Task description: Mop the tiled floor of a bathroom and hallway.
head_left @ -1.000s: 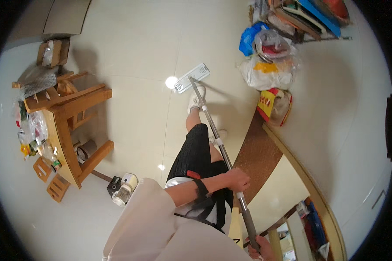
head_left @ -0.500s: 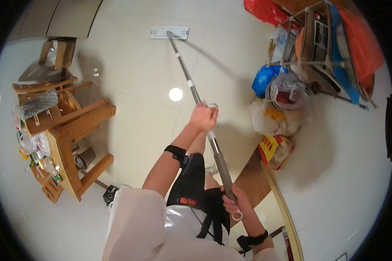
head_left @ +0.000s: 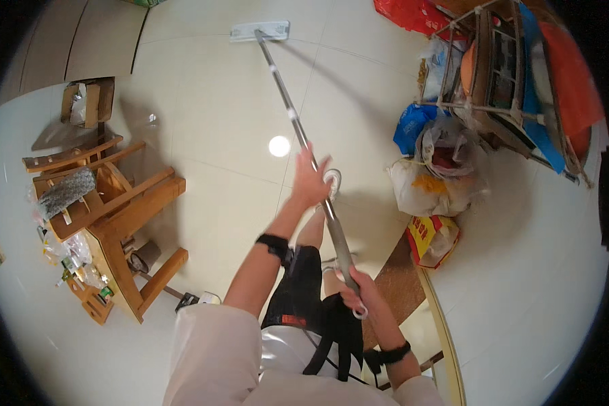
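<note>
A flat mop (head_left: 282,76) with a white rectangular head and a long metal pole stretches away from me, its head lying on the pale tiled floor (head_left: 216,108). Around the grey grip at the near end of the pole, my right hand (head_left: 361,289) is closed, with a white hanging ring just below it. Farther up, my left hand (head_left: 310,183) rests against the pole with its thumb and fingers spread apart, not wrapped round it. Part of its fingers is hidden from this side.
Wooden furniture (head_left: 132,210) with clutter on it stands on the left, near a cardboard box (head_left: 88,103). To the right are a loaded rack (head_left: 501,74), a blue bag (head_left: 413,127), plastic bags (head_left: 430,186) and a red-yellow bag (head_left: 433,240). A cabinet (head_left: 105,40) is at far left.
The mop head has slid a little farther away. My left hand has loosened from a closed grip, its fingers now spread. My right hand has moved forward with the handle's end.
</note>
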{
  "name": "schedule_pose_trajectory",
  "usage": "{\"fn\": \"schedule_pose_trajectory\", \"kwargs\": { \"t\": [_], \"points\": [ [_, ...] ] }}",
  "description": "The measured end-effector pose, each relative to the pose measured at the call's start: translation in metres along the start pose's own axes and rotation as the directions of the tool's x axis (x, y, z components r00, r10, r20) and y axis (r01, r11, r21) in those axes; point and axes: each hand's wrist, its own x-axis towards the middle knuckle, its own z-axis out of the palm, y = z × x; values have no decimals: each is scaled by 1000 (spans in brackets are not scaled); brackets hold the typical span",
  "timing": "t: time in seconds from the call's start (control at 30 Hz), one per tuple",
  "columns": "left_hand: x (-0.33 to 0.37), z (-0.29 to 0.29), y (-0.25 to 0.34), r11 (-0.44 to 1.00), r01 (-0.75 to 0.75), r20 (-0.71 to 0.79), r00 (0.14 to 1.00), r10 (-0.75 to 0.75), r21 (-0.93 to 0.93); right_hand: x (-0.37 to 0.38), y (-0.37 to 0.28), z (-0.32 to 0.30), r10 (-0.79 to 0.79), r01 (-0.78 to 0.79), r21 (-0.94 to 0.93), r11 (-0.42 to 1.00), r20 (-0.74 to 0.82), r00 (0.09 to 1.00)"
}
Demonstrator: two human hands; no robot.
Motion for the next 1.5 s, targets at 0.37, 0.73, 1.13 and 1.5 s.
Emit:
{"fn": "schedule_pose_trajectory", "kwargs": {
  "t": [0.37,0.73,1.13,1.5],
  "points": [
    [-250,67,221,915,-280,490,778,393,-290,-302,178,-116,248,-201,162,966,-361,899],
    [-129,61,136,917,-382,248,883,399,-117,-192,68,-59,11,-121,-238,964,-418,909],
    [208,-105,-56,951,198,68,973,-219,237,78,-199,129,-162,110,-369,923,-115,980],
    [159,-77,-28,967,-101,243,969,42,235,30,-152,110,-84,-16,-311,950,-304,949]
  ]
}}
